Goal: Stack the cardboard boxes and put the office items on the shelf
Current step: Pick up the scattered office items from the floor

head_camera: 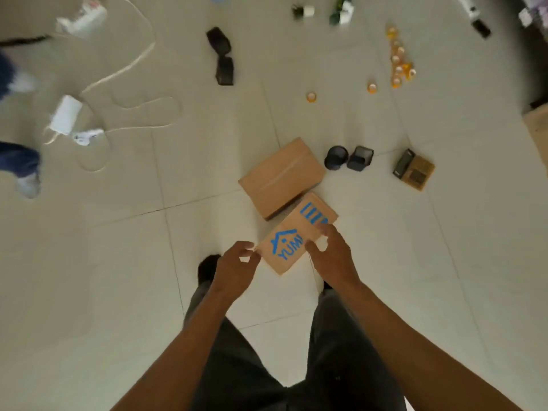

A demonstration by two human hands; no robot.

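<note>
Head view, looking down at a pale tiled floor (118, 262). I see the printed cardboard box (293, 235), brown with a blue house logo, blue lettering and blue bars on its top face, held between both hands above the floor. My left hand (237, 268) pinches its near-left corner with curled fingers; my right hand (332, 253) grips its right edge, fingers lying over the blue bars. A plain cardboard box (281, 176), brown with a tape seam along its top, lies on the floor just beyond it. Small dark containers (348, 158) sit to the right of the plain box.
</note>
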